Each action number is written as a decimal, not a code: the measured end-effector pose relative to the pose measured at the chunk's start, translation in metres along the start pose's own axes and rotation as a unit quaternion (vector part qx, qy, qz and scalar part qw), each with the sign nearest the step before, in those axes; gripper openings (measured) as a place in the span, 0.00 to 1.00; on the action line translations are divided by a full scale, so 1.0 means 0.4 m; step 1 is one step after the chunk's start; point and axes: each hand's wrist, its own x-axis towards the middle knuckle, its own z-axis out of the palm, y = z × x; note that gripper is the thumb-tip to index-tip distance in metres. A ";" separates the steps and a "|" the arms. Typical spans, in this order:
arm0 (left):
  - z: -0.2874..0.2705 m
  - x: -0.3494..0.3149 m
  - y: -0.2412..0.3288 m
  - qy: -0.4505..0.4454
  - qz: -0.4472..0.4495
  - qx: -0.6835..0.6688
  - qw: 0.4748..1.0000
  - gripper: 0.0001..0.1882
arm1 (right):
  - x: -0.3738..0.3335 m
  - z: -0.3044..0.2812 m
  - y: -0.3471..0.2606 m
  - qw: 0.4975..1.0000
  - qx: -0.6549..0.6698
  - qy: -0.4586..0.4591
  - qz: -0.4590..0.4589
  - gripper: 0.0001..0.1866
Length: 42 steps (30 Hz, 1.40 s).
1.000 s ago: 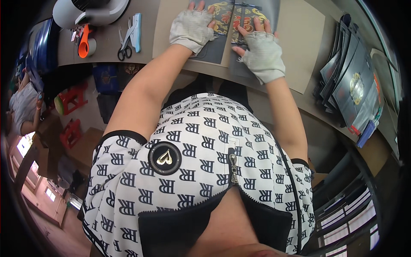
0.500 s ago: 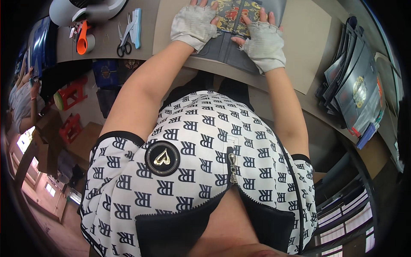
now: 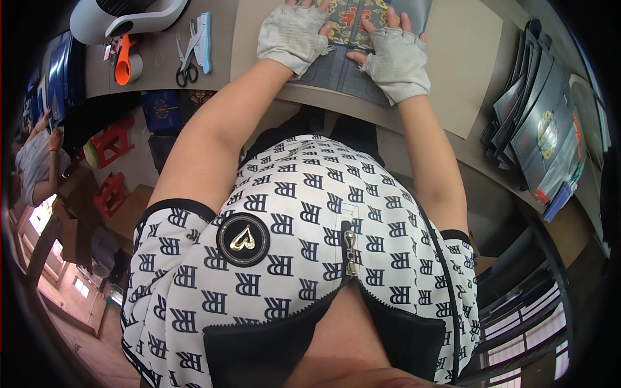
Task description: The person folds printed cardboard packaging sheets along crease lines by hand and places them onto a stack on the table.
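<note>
A flat grey folded piece (image 3: 336,74), with a gold and red patterned panel (image 3: 349,24) at its middle, lies on a beige board (image 3: 462,64) at the far side of the table. My left hand (image 3: 291,39), in a pale fingerless work glove, rests flat on its left side. On the other side my right hand (image 3: 394,61), gloved the same way, presses down with its fingers spread. The left fingertips run to the top edge of the picture and show only in part. Neither hand grips anything visible.
Left of the board lie black-handled scissors (image 3: 187,75), a light blue hand tool (image 3: 203,44), an orange tape dispenser (image 3: 122,61) and a white device (image 3: 139,18). Grey bags (image 3: 537,129) lean in a stack at right. Red stools (image 3: 115,145) and another person (image 3: 42,161) are at left.
My right hand has shifted slightly up and left over the patterned panel. My left hand stays nearly in place. The view has tilted a little.
</note>
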 end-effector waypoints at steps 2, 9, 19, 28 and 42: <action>-0.009 0.004 -0.003 -0.004 0.009 -0.019 1.000 0.29 | -0.003 -0.003 0.001 1.000 -0.003 -0.008 -0.003 0.44; -0.026 0.018 -0.002 0.038 0.170 -0.080 0.981 0.31 | 0.017 -0.093 -0.014 0.993 0.071 -0.096 0.023 0.44; -0.008 0.025 -0.007 0.037 0.202 -0.069 0.976 0.30 | 0.023 -0.110 -0.019 0.991 0.085 -0.101 0.027 0.43; 0.000 0.023 -0.004 0.060 0.205 -0.091 0.973 0.25 | -0.018 0.007 0.016 1.000 0.013 0.025 -0.013 0.43; 0.044 0.000 0.002 0.072 0.180 -0.076 0.978 0.28 | -0.086 0.076 0.072 0.993 0.057 0.086 0.059 0.42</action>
